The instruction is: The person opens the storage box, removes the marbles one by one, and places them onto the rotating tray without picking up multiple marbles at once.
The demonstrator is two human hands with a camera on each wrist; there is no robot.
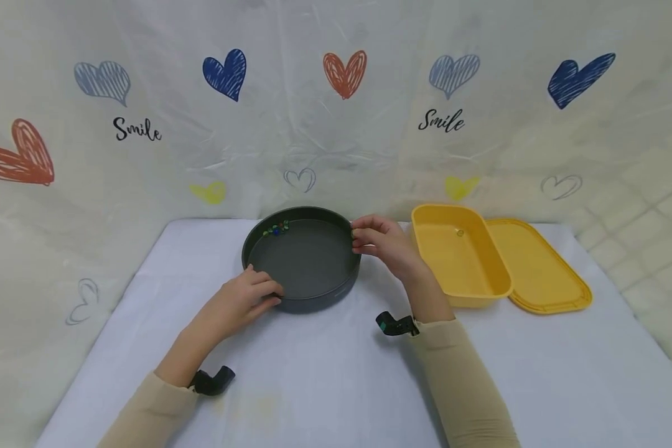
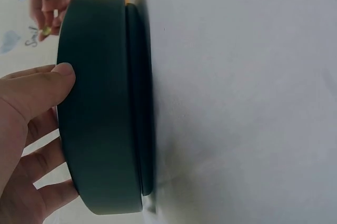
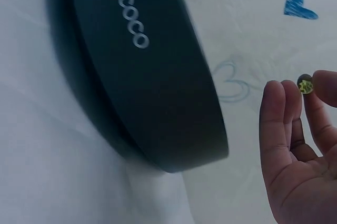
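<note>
Pinching small yellow-green glass marble (image 3: 305,84) in right hand (image 1: 382,241), steadying round dark-grey plastic tray (image 1: 302,258) with left hand (image 1: 245,300); could slip, bounce away.

Dark grey round tray (image 1: 305,258), yellow box (image 1: 459,261), yellow-green marble (image 3: 305,84), heart-patterned backdrop (image 1: 336,112).

Round dark grey tray (image 1: 308,258) flat at table centre, left hand (image 1: 246,302) gripping near-left rim, small yellow-green marble (image 3: 305,84) pinched in right hand (image 1: 383,242) at right rim

White-clothed table (image 1: 325,373) – heart-print "Smile" backdrop (image 1: 336,124) behind & at sides
</note>
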